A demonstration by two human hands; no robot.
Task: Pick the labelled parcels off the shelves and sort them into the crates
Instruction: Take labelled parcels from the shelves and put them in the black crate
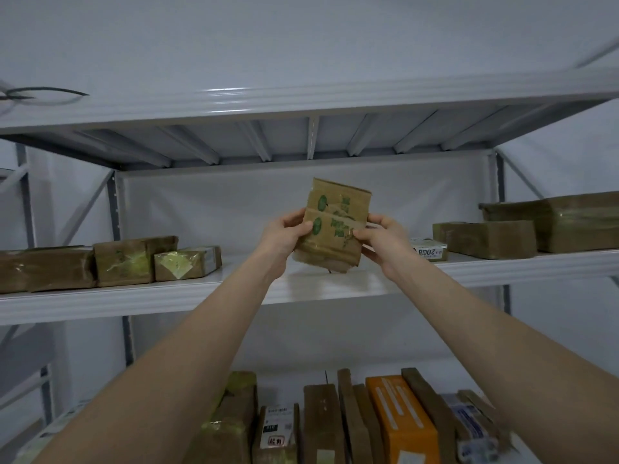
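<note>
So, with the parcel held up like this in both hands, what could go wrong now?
1. The left hand and right hand pinch the brown cardboard parcel with green print only at its side edges, so it may slip.
2. Its lower edge looks crumpled, perhaps torn; contents might drop out.
3. The small white-labelled box sits on the white metal shelf close behind the right hand and could be knocked.
</note>
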